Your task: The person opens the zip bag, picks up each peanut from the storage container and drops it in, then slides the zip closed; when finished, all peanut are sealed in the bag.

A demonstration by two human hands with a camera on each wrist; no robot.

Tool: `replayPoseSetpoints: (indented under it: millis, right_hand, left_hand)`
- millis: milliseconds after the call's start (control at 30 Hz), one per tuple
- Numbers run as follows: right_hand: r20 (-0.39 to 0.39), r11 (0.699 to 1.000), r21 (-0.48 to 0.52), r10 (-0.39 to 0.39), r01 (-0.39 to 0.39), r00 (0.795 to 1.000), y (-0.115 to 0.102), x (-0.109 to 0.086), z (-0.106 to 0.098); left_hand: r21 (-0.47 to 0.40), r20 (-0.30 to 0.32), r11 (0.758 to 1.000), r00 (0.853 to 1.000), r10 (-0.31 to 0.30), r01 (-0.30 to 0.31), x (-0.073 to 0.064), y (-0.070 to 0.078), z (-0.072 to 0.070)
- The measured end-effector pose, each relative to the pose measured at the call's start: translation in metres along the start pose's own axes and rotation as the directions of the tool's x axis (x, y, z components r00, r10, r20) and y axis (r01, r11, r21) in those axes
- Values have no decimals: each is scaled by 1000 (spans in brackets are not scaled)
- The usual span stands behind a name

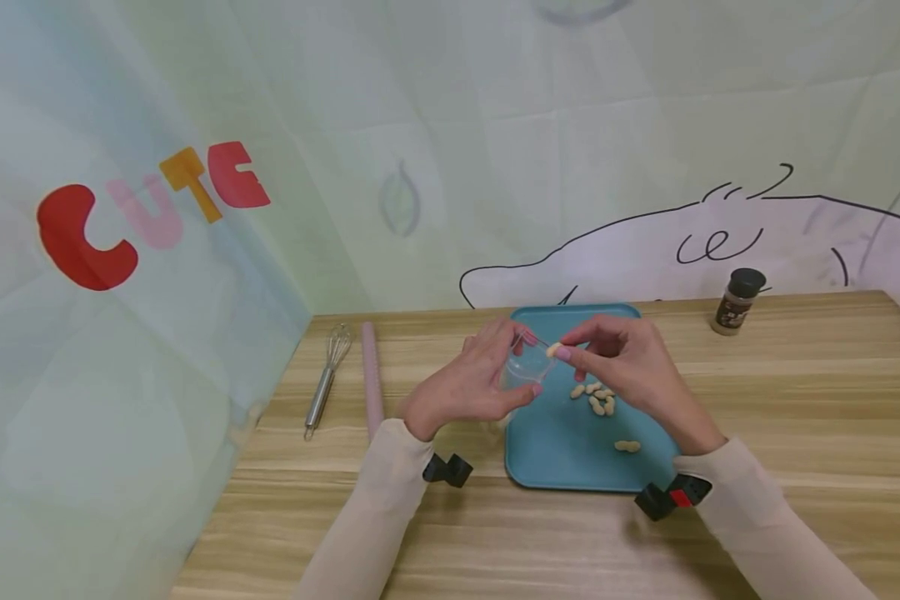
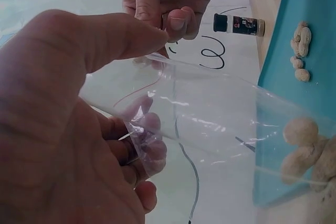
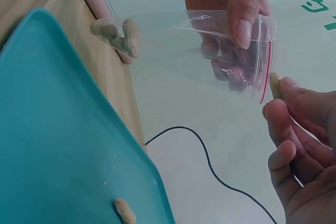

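My left hand [image 1: 476, 375] holds a clear zip bag [image 3: 173, 51] near its red-lined mouth, thumb on one side and fingers on the other. Several peanuts [image 3: 123, 35] lie at the bottom of the bag. Between thumb and fingertips, my right hand [image 1: 626, 362] pinches one peanut [image 3: 275, 85] right at the bag's mouth. Below the hands is a blue tray [image 1: 570, 458], with several loose peanuts [image 1: 597, 406] grouped near its middle and a single peanut [image 1: 627, 447] closer to its front edge.
A whisk [image 1: 326, 383] and a pink rod [image 1: 372, 375] lie on the wooden table [image 1: 465, 533] left of the tray. A black-capped seasoning bottle [image 1: 738, 302] stands at the back right. Printed cloth [image 1: 390, 108] hangs behind the table and along its left side.
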State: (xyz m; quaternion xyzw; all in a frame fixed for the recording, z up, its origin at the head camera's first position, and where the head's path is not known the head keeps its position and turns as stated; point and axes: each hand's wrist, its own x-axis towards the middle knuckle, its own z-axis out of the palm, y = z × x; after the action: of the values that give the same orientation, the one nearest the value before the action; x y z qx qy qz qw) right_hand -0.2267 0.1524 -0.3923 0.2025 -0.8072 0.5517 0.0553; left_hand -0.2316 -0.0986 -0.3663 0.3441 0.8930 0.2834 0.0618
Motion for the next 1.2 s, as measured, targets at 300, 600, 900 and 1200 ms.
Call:
replayPoseSetpoints:
  millis: [300, 600, 900, 1200]
  right_hand:
    - [18, 1000, -8, 17, -17, 1000, 1, 0, 2]
    - [14, 999, -30, 13, -12, 1000, 1, -1, 2]
    - [12, 1000, -21, 17, -16, 1000, 2, 0, 1]
    - [-2, 997, -65, 44, -44, 999, 11, 1, -3]
  left_hand:
    - [6, -1, 1000, 1000, 7, -7, 0, -1, 0]
    - [7, -8, 1000, 1000, 13, -13, 0, -1, 1]
    - [15, -10, 1000, 1000, 2, -2, -1, -2, 1]
    - [16, -11, 1000, 1000, 2, -2, -1, 0, 1]
